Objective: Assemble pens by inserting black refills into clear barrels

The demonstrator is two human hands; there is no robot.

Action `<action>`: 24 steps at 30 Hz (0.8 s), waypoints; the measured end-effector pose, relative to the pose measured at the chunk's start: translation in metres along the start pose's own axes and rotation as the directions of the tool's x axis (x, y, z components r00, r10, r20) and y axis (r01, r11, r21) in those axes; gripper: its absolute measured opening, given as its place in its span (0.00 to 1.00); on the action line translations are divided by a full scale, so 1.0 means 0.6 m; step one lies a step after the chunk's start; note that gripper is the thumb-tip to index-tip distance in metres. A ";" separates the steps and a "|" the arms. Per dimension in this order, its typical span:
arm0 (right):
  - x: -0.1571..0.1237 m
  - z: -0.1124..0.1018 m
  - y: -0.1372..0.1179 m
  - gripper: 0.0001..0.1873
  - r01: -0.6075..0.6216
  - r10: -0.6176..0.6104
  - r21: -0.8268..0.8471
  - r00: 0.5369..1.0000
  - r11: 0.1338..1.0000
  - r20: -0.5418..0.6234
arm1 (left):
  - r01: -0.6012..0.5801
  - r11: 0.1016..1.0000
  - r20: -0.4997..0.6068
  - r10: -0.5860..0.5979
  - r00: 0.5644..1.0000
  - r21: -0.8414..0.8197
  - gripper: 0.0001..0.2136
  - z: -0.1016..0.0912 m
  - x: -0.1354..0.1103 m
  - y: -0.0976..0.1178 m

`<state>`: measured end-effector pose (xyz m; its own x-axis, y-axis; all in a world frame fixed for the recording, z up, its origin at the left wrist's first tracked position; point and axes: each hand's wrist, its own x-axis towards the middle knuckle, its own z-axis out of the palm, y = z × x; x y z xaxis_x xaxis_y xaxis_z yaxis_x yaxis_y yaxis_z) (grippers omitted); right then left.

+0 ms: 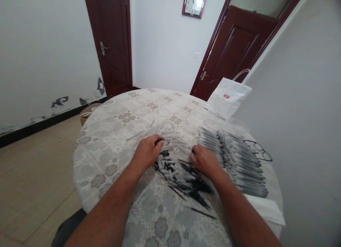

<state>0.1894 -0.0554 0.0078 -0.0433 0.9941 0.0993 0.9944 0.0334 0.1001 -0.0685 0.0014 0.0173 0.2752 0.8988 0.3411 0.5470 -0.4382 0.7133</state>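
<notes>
My left hand [149, 149] is over the near side of a heap of whitish pen tubes [176, 138], thumb and fingers closed together. Whatever they pinch is too small to make out. My right hand [205, 159] has curled fingers at the right end of that heap. A thin dark stick reaches to its fingertips, but I cannot tell if it is held. Between and below the hands lies a pile of black pen refills [195, 184] mixed with small white plastic pieces [172, 168]. Stacked rows of clear pens with dark ends [243, 165] lie right of my right hand.
A round table with a patterned cloth [160, 222] carries everything. A white paper bag [226, 97] stands at the back right. Eyeglasses [262, 152] rest by the right edge, near a folded white sheet [266, 208]. One loose black refill [204, 213] lies nearest me.
</notes>
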 end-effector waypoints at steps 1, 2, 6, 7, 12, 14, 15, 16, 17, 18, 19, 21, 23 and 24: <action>-0.004 -0.006 0.008 0.10 0.006 -0.005 0.040 1.000 0.999 -0.018 | -0.004 1.000 0.017 0.004 1.000 -0.028 0.13 0.001 -0.001 0.002; -0.008 -0.013 0.016 0.10 0.020 -0.017 0.094 0.999 0.995 -0.038 | -0.005 0.998 0.037 0.007 0.999 -0.059 0.13 0.002 -0.003 0.005; -0.020 -0.035 0.036 0.11 0.128 -0.074 0.364 0.985 0.923 -0.157 | 0.014 0.986 0.148 0.011 0.989 -0.168 0.14 0.007 -0.008 0.017; -0.021 -0.039 0.035 0.11 0.135 -0.059 0.433 0.981 0.891 -0.185 | 0.025 0.981 0.185 0.011 0.983 -0.193 0.14 0.009 -0.009 0.021; -0.025 -0.036 -0.003 0.14 0.099 0.061 0.778 0.983 0.620 -0.173 | 0.231 0.882 0.364 -0.074 0.928 -0.411 0.19 0.018 -0.013 0.035; -0.027 -0.030 -0.024 0.13 0.116 0.001 0.847 0.991 0.518 -0.136 | 0.296 0.810 0.390 -0.091 0.916 -0.506 0.20 0.020 -0.015 0.040; -0.028 -0.028 -0.032 0.13 0.124 -0.030 0.867 0.992 0.482 -0.125 | 0.308 0.778 0.393 -0.085 0.915 -0.547 0.19 0.020 -0.016 0.043; -0.030 -0.027 -0.038 0.13 0.131 -0.061 0.881 0.991 0.456 -0.115 | 0.313 0.749 0.394 -0.075 0.916 -0.584 0.18 0.020 -0.017 0.045; -0.031 -0.027 -0.040 0.13 0.137 -0.094 0.888 0.990 0.439 -0.107 | 0.319 0.722 0.397 -0.067 0.916 -0.614 0.17 0.020 -0.018 0.047; -0.031 -0.028 -0.038 0.13 0.145 -0.131 0.888 0.987 0.436 -0.097 | 0.326 0.695 0.398 -0.064 0.915 -0.640 0.16 0.019 -0.019 0.048; -0.031 -0.029 -0.033 0.14 0.159 -0.170 0.877 0.981 0.454 -0.090 | 0.336 0.669 0.394 -0.070 0.916 -0.663 0.16 0.018 -0.019 0.048; -0.028 -0.032 -0.017 0.14 0.199 -0.219 0.798 0.972 0.569 -0.086 | 0.363 0.617 0.381 -0.109 0.918 -0.698 0.16 0.016 -0.018 0.046; -0.024 -0.030 0.002 0.11 0.217 -0.220 0.640 0.973 0.737 -0.077 | 0.385 0.568 0.362 -0.160 0.919 -0.727 0.16 0.016 -0.015 0.042; -0.021 -0.026 0.010 0.10 0.216 -0.223 0.556 0.973 0.803 -0.057 | 0.396 0.546 0.355 -0.185 0.916 -0.738 0.15 0.017 -0.014 0.039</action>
<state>0.1943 -0.0694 0.0227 -0.2691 0.9542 0.1305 0.8422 0.2989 -0.4487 -0.0501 -0.0164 0.0251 0.4312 0.9015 -0.0368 -0.1754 0.1237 0.9767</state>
